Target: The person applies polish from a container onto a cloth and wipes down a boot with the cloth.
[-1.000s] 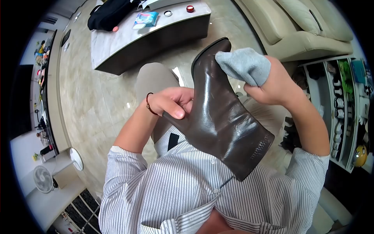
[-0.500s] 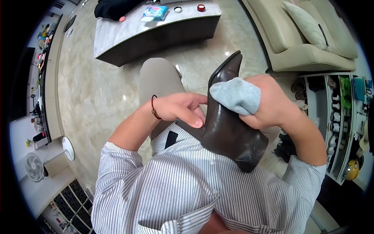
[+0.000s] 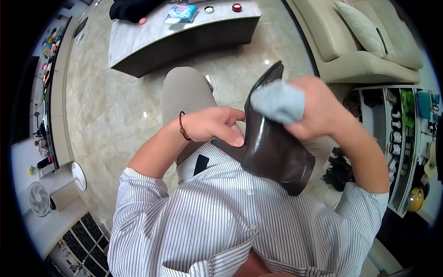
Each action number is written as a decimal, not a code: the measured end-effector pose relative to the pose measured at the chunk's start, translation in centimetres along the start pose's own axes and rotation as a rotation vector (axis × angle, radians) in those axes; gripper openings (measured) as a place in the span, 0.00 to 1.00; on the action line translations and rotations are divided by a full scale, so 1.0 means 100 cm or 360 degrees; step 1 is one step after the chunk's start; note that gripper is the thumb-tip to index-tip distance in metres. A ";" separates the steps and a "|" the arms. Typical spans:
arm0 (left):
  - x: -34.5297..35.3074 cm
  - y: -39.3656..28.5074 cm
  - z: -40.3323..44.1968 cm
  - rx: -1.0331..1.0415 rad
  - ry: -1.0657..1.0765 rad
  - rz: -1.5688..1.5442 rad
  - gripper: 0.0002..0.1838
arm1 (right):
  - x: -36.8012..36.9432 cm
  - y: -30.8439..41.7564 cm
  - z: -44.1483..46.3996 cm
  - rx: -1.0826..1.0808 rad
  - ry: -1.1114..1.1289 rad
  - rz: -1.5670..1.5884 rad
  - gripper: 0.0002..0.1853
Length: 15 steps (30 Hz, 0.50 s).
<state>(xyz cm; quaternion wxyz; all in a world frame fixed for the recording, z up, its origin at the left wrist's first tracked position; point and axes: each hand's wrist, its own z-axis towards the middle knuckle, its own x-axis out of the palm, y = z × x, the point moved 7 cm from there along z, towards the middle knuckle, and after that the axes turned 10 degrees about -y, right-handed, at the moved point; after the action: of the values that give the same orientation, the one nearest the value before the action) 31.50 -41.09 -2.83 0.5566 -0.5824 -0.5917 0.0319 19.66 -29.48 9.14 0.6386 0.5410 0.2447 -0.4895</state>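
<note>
A dark brown, shiny leather ankle boot (image 3: 272, 154) lies tilted over my lap, its pointed toe up and away from me and its block heel toward my left. My left hand (image 3: 214, 124) grips it at the sole side, thumb near the heel and fingers partly hidden behind the boot. A pale blue-grey knit sock (image 3: 279, 102) is bunched in my right hand (image 3: 316, 108), whose fingers are mostly covered by it. The sock presses on the boot's upper near the toe and is smeared by motion.
Ahead stands a marble-topped table (image 3: 134, 41) bearing a wipes pack (image 3: 182, 14), a small open red tin (image 3: 236, 7) and a round lid (image 3: 209, 9). A cream sofa (image 3: 364, 69) is at the right, above a shoe rack (image 3: 376, 120). A fan (image 3: 40, 198) stands left.
My right hand and the sock have shifted slightly on the boot and are now blurred. The boot has turned a little, its top end moving up; my left hand keeps its hold.
</note>
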 end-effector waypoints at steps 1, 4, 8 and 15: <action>-0.001 0.004 -0.001 -0.0007 -0.0005 0.0064 0.43 | 0.009 0.013 -0.004 -0.0008 0.0125 0.0078 0.16; -0.007 0.015 0.001 -0.0047 -0.0051 0.0222 0.43 | 0.021 0.031 -0.017 -0.0050 0.0273 0.0093 0.19; -0.013 0.009 0.006 0.0161 -0.0159 0.0064 0.40 | 0.029 0.046 -0.034 0.0015 0.0444 0.0225 0.23; -0.024 -0.017 -0.008 0.0448 -0.0415 -0.0109 0.42 | 0.006 0.045 -0.047 0.0426 0.0032 -0.0217 0.20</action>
<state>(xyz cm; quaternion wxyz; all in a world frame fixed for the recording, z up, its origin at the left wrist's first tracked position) 30.20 -43.86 -2.88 0.5519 -0.4692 -0.6679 0.1706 24.92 -25.62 9.23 0.5237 0.6082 0.2199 -0.5544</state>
